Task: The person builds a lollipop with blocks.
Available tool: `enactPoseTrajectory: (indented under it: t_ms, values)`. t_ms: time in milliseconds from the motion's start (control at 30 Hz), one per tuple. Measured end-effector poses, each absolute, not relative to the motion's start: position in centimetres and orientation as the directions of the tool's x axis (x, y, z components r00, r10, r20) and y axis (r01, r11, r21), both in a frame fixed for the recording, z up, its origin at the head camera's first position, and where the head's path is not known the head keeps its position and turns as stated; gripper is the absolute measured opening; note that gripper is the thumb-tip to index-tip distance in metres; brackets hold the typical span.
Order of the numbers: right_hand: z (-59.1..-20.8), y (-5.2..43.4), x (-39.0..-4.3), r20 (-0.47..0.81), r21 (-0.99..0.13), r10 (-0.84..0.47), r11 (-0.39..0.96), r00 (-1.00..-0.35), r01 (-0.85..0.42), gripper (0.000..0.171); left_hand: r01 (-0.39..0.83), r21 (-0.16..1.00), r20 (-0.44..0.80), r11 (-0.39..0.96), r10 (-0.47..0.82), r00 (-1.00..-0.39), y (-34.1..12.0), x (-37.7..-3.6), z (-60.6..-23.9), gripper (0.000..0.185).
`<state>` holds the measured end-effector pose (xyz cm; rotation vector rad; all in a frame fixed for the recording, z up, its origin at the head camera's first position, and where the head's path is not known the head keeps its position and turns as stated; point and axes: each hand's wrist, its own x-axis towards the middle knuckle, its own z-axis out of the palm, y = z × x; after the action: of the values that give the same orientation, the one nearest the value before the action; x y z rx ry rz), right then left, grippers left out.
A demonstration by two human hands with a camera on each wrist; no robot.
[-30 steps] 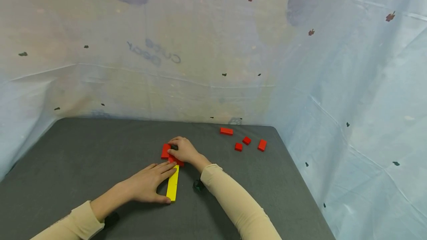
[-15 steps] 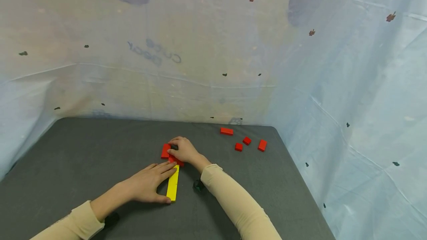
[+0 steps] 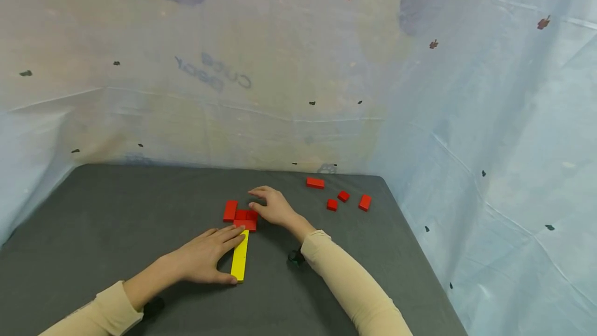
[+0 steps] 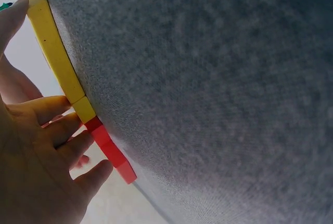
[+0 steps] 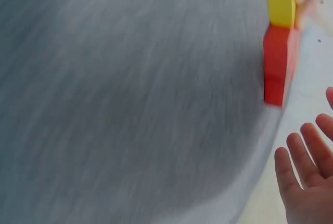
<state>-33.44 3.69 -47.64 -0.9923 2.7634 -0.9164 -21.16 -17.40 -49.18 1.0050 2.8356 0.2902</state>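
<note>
A row of yellow blocks (image 3: 239,261) lies on the dark table; the left wrist view shows a long yellow block (image 4: 57,50) with a short one (image 4: 84,109) at its end. Several red blocks (image 3: 244,225) continue from the row's far end, one red block (image 3: 230,211) standing out at the left. My left hand (image 3: 202,258) spans the yellow row, thumb at its near end, nearly straight fingers at the joint with the red. Empty, my right hand (image 3: 275,206) hovers just right of the red blocks, fingers spread in the right wrist view.
Farther right lie several loose red blocks, among them an oblong one (image 3: 315,183), a small one (image 3: 332,205) and another oblong (image 3: 365,202). A pale printed plastic sheet (image 3: 261,134) rises behind the grey cloth-covered table (image 3: 154,201) and along its right side.
My right hand has let go of the red blocks and moved right, uncovering the small red pieces beneath it. My left hand has stayed in place along the yellow row.
</note>
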Motion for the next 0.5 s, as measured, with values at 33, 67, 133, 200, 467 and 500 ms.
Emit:
enactPoseTrajectory:
  t_ms: [33, 67, 133, 200, 467, 500]
  values:
    - [-47.4, 4.3, -33.5, 0.141, -0.554, -0.599, 0.612, -0.788, -0.564, 0.042, 0.609, 0.221, -0.048, 0.762, 0.632, -0.773, -17.4, -21.2, -49.2, 0.104]
    - [-47.2, 4.9, -33.5, 0.148, -0.556, -0.596, 0.610, -0.790, -0.564, 0.042, 0.608, 0.223, -0.048, 0.762, 0.632, -0.774, -17.4, -21.2, -49.2, 0.104]
    - [-46.8, 6.2, -33.5, 0.152, -0.560, -0.588, 0.611, -0.794, -0.559, 0.041, 0.603, 0.229, -0.051, 0.764, 0.629, -0.776, -17.4, -21.2, -49.2, 0.104]
    - [-46.3, 7.4, -33.5, 0.166, -0.557, -0.580, 0.613, -0.798, -0.561, 0.041, 0.596, 0.232, -0.053, 0.769, 0.622, -0.782, -17.4, -21.2, -49.1, 0.104]
    - [-45.3, 12.8, -33.8, 0.227, -0.551, -0.496, 0.644, -0.838, -0.530, 0.042, 0.591, 0.237, -0.058, 0.771, 0.618, -0.784, -17.4, -21.2, -49.1, 0.104]
    - [-45.3, 13.6, -33.8, 0.235, -0.547, -0.483, 0.652, -0.844, -0.525, 0.042, 0.592, 0.236, -0.061, 0.771, 0.619, -0.783, -17.4, -21.2, -49.1, 0.104]
